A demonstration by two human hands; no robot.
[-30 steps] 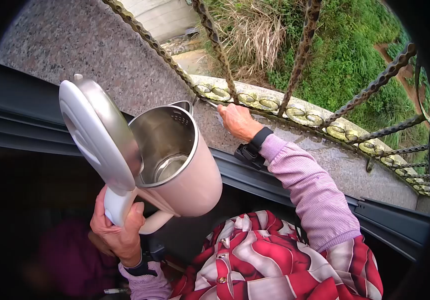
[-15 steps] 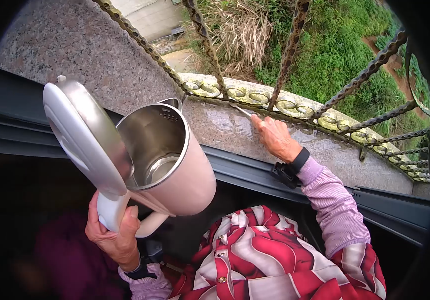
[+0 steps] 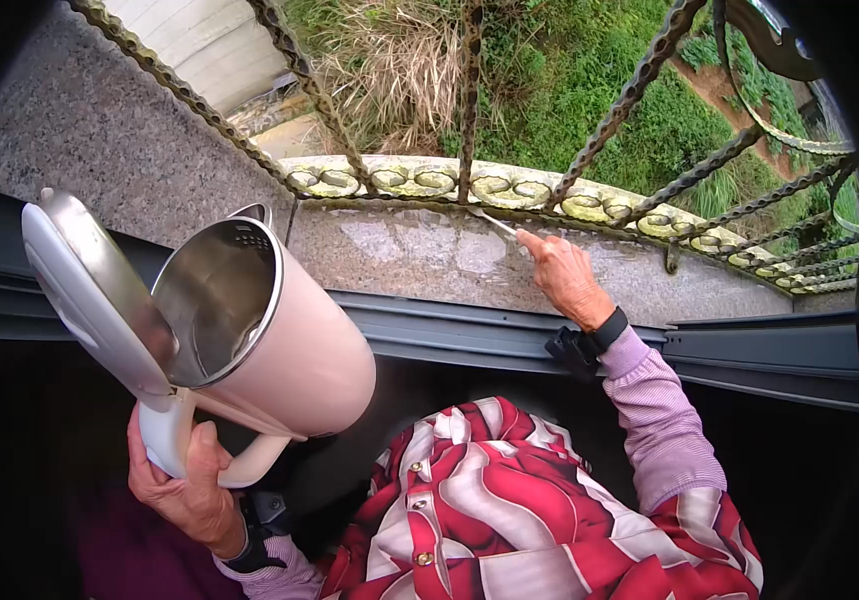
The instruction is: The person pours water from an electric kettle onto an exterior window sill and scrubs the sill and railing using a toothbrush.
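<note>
Kettle (image 3: 310, 345), lid (image 3: 90, 300) up, tilted at nine o'clock; left hand (image 3: 188, 497) grips handle (image 3: 255, 462), right hand (image 3: 565, 278) pinches thin tool (image 3: 500, 224), tip by railing (image 3: 468, 120), one o'clock. Best: kettle steady, tip low.

So there's a big clump of dry, straw-coloured grass (image 3: 395, 75) up top, right next to a load of green plants (image 3: 590, 90), with a strip of reddish-brown dirt (image 3: 725, 95) running through the greenery. Top left has a pale surface with lines across it (image 3: 200, 45), wall or roof, can't tell. Dark grey window track (image 3: 430, 325) crosses the middle, and some dim purple fabric (image 3: 140, 545) sits bottom left, kinda lost in shadow.
</note>
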